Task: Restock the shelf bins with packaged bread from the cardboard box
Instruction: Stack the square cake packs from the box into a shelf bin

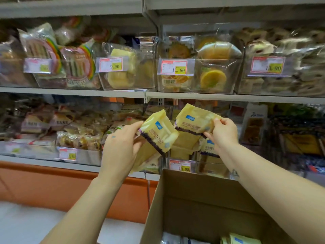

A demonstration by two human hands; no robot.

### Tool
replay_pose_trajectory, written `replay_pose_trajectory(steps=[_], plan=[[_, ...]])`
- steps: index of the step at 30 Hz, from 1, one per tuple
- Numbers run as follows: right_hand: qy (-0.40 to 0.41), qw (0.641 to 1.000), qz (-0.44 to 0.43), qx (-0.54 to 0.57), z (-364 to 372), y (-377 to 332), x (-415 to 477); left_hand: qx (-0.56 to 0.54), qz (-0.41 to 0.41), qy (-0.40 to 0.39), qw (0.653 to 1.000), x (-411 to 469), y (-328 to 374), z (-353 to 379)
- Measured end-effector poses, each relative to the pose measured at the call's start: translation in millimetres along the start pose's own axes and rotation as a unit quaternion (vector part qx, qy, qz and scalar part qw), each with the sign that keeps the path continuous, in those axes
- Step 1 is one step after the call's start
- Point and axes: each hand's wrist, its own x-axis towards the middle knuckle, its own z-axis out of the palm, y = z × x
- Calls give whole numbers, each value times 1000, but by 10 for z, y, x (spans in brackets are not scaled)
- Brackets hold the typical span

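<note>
The shelf edge [228, 98] runs just above both grips. Between left grip [121, 143] and right grip [223, 132] the held packets [158, 136] fill the gap. Beyond, stacked packets [210, 148] crowd the bin [207, 167]; under the right grip the cardboard box [193, 199] stands open.

This is a shop's bakery aisle. Above the left hand [119, 147] and right hand [223, 132], grey metal shelves [70, 91] carry clear plastic bins [197, 85] of wrapped buns, each fronted by a red-and-yellow price tag [174, 66]. Another tag, marked 10.80 [179, 165], sits below the right hand, behind an open brown cardboard stock box [193, 199].
</note>
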Motion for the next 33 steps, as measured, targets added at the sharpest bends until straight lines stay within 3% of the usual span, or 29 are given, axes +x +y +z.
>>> replay_pose_trajectory(steps=[13,16,20,24,28,30,33], plan=[[27,998,-32,-56,108,104,57,-43,-52,-15,998,-13,146,248],[-45,986,-66,-149,185,195,100,-64,-76,-19,995,-27,182,337],[-178,916,-139,-331,109,279,103,-107,-101,-14,989,-143,83,373],[-223,880,-251,-337,-76,256,0,-191,-128,-4,973,-205,42,371],[-373,853,-167,-324,-108,83,-26,-308,-131,-7,942,-103,234,404],[-372,847,-189,-330,-69,-5,-13,-357,-135,-7,924,-21,370,466],[-294,870,-258,-301,-52,-77,25,-388,-130,-16,912,120,516,613]])
